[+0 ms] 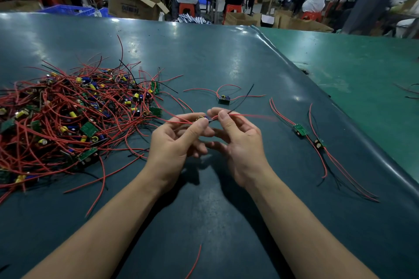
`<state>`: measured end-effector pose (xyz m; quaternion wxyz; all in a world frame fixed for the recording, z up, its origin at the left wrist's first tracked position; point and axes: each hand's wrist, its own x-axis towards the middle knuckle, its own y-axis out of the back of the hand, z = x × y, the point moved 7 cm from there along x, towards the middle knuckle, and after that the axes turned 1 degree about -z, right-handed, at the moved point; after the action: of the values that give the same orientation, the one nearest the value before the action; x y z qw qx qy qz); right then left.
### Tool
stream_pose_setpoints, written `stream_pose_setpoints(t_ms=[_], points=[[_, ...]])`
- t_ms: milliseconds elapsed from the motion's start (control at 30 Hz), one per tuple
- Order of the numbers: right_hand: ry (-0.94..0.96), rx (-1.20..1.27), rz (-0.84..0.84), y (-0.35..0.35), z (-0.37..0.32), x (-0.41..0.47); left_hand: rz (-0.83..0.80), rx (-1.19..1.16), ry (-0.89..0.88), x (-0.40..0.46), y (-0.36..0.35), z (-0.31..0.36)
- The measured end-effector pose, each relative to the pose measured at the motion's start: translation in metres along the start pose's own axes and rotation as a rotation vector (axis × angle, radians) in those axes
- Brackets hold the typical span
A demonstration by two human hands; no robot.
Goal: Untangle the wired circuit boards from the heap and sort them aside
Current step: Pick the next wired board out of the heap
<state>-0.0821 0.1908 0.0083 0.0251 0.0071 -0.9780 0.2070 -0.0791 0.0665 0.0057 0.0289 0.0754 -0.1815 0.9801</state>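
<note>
Barely started, by the look of it: three wired boards [300,130] lie sorted on the dark, glossy tabletop [226,56], while the heap [68,115] of thin red leads, green boards and yellow and blue capacitors remains large. The left hand [174,142] pinches a small board [201,118]; the right hand [240,140] pinches what seem its red and black leads, blurred.
</note>
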Motion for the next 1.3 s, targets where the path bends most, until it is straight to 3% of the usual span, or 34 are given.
stream_pose_setpoints(t_ms=[100, 233, 367, 567, 1067, 1300], points=[[-0.048, -0.021, 0.049, 0.007, 0.003, 0.002, -0.003, -0.006, 0.043, 0.002, 0.001, -0.003], [-0.037, -0.083, -0.028, 0.002, 0.002, 0.0, 0.022, -0.074, 0.154, 0.003, 0.002, -0.007], [-0.062, -0.096, -0.013, 0.002, 0.002, 0.0, -0.075, -0.189, 0.279, -0.001, -0.004, -0.012], [-0.149, -0.147, 0.028, 0.005, 0.006, -0.001, -0.057, -0.089, 0.172, -0.002, -0.005, -0.011], [-0.219, -0.05, 0.072, 0.005, 0.013, 0.001, -0.032, -0.112, 0.209, 0.0, -0.002, -0.01], [0.017, -0.229, 0.249, 0.018, 0.0, 0.002, -0.048, -0.058, 0.159, 0.0, -0.005, -0.009]])
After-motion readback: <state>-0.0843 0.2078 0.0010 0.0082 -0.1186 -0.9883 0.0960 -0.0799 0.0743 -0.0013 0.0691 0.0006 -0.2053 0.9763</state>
